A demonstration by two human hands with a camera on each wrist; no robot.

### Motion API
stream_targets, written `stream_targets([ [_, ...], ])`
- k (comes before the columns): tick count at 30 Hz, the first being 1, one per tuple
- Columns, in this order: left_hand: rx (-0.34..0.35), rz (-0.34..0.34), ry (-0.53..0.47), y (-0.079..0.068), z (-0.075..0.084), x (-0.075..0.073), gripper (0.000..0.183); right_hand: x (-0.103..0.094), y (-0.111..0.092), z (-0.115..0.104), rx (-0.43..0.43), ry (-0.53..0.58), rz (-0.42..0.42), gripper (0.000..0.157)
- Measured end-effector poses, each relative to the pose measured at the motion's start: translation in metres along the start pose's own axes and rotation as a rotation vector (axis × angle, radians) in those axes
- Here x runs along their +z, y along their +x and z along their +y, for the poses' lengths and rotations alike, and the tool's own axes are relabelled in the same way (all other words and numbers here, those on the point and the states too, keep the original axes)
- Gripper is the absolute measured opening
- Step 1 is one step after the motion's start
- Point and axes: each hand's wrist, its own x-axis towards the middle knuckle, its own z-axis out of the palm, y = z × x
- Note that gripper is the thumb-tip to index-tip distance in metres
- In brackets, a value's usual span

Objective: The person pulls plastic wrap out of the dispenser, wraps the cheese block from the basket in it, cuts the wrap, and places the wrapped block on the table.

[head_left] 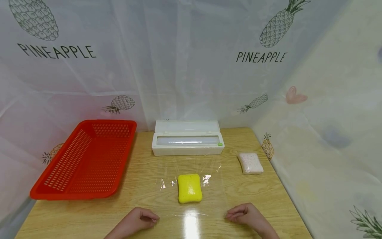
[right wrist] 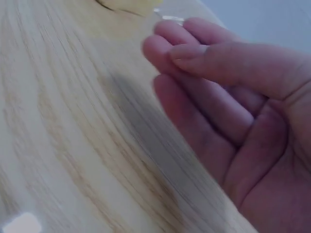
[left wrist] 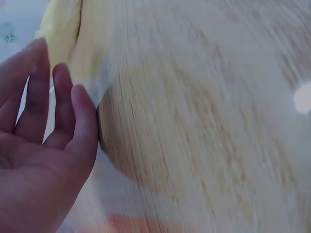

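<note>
Yellow block (head_left: pixel 190 188) sat on wooden table (head_left: pixel 137 179) amid clear film (head_left: pixel 206 179); over or under, couldn't tell. White dispenser box (head_left: pixel 188 151) stood open behind. Left hand (head_left: pixel 140 219), bent-fingered, and right hand (head_left: pixel 247 217), thumb against fingertips, flanked film's near edge; film pinch couldn't be confirmed. Red basket (head_left: pixel 126 159) left, pale packet (head_left: pixel 251 163) right.

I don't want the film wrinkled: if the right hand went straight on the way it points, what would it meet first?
Likely the clear film, whose faint edge runs close to the right hand; whether they touch is unclear.
</note>
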Motion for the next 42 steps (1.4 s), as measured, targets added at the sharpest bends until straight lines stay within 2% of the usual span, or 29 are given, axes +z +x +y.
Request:
stream_targets([
  [4, -0.024, 0.065, 0.045, 0.002, 0.004, 0.001, 0.018, 0.004, 0.005, -0.001, -0.018, -0.043, 0.097, 0.025],
  [8, 0.024, 0.144, 0.081, 0.005, 0.010, 0.001, 0.018, 0.008, 0.011, -0.004, -0.094, -0.100, 0.232, 0.022],
  [12, 0.100, 0.290, 0.136, 0.013, 0.017, 0.002, 0.012, 0.014, 0.023, -0.006, -0.219, -0.220, 0.440, 0.010],
  [14, 0.133, 0.369, 0.159, 0.018, 0.018, 0.003, 0.006, 0.016, 0.030, -0.006, -0.295, -0.238, 0.500, 0.004],
  [16, 0.137, 0.413, 0.156, 0.023, 0.019, 0.004, 0.002, 0.018, 0.038, -0.005, -0.362, -0.205, 0.504, 0.003],
  [19, 0.133, 0.395, 0.108, 0.032, 0.017, 0.004, 0.005, 0.021, 0.048, -0.004, -0.407, -0.152, 0.462, 0.007],
  [21, 0.121, 0.349, 0.071, 0.036, 0.016, 0.005, 0.010, 0.024, 0.052, -0.003, -0.378, -0.117, 0.455, 0.012],
  [24, 0.093, 0.301, 0.011, 0.040, 0.016, 0.006, 0.015, 0.028, 0.056, -0.001, -0.300, -0.090, 0.492, 0.014],
  [28, 0.057, 0.309, -0.036, 0.044, 0.016, 0.008, 0.020, 0.034, 0.058, 0.002, -0.239, -0.091, 0.534, 0.016],
  [33, 0.012, 0.366, -0.015, 0.046, 0.018, 0.009, 0.019, 0.035, 0.055, 0.003, -0.264, -0.125, 0.534, 0.018],
  [36, -0.001, 0.393, 0.016, 0.046, 0.017, 0.008, 0.019, 0.032, 0.053, 0.003, -0.287, -0.116, 0.504, 0.018],
  [40, -0.016, 0.394, 0.035, 0.046, 0.015, 0.008, 0.018, 0.027, 0.051, 0.005, -0.309, -0.110, 0.451, 0.020],
  [42, -0.026, 0.399, 0.039, 0.047, 0.013, 0.008, 0.018, 0.026, 0.053, 0.006, -0.318, -0.101, 0.455, 0.019],
])
